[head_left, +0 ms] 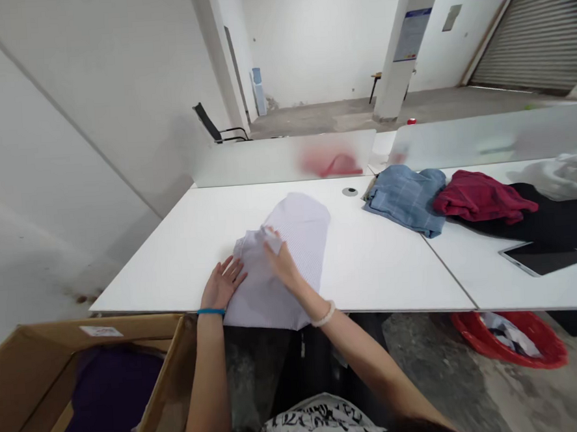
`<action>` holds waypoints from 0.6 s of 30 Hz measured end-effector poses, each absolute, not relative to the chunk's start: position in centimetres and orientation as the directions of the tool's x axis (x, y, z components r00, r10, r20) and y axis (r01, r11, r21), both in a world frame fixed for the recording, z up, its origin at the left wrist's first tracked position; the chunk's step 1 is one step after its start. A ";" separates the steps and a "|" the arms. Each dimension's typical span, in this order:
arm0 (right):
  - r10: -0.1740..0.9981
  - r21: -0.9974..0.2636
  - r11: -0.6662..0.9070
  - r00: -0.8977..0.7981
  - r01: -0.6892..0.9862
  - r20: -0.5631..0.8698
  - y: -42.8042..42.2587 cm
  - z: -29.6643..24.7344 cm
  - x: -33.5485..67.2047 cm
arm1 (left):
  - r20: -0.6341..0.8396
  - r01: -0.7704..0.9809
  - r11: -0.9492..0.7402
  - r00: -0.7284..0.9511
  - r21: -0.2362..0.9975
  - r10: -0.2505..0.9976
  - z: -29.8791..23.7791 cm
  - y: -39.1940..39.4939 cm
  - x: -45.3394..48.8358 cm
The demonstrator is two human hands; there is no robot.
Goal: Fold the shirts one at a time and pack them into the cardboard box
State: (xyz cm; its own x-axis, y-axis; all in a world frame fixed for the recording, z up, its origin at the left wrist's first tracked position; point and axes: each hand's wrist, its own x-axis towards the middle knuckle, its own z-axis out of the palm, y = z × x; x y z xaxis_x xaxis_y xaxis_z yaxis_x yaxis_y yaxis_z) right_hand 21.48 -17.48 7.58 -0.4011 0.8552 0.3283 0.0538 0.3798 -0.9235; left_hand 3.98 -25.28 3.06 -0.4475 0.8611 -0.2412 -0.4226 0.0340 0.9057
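A pale, finely striped shirt [302, 241], partly folded, lies on the white table in front of me, its lower edge reaching over the table's front edge. Bunched cloth near its left side is pinched in the fingers of my right hand [281, 262]. My left hand [224, 284] is open beside the shirt's left edge, with its palm turned partly up and fingertips at the cloth. The collar and most of the shirt's shape cannot be made out in the folds.
Right of the shirt lie blue checked clothing [407, 196], a dark red garment [483, 196], black cloth and a tablet [545, 257]. A cardboard box [179, 353] holding purple cloth stands lower left. A red basket [553, 350] is below right. Frosted dividers [246, 163] line the back.
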 end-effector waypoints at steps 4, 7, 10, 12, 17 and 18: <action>0.518 -0.551 0.785 -0.787 0.283 0.334 -23.0 3.1 18.9 | -0.320 -0.452 0.085 -0.473 0.888 0.821 2.6 -27.9 3.6; 0.339 -0.336 0.913 -0.890 0.233 0.304 -24.9 1.1 19.3 | -0.319 -0.367 0.140 -0.491 0.919 0.811 2.4 -28.0 4.0; 0.336 -0.328 0.917 -0.882 0.226 0.331 -24.7 0.9 20.2 | -0.288 -0.247 0.179 -0.533 0.952 0.796 1.8 -27.6 4.6; 0.297 -0.327 0.926 -0.897 0.187 0.327 -24.3 1.3 21.0 | -0.263 -0.178 0.196 -0.556 0.964 0.788 1.5 -27.2 4.8; 0.123 -0.315 0.949 -0.938 0.016 0.324 -25.2 2.6 24.4 | -0.201 0.283 0.406 -0.547 0.869 0.813 2.6 -24.1 3.0; 0.143 -0.347 0.938 -0.930 0.019 0.338 -25.5 2.9 25.3 | -0.204 0.369 0.443 -0.534 0.817 0.820 3.0 -23.1 2.4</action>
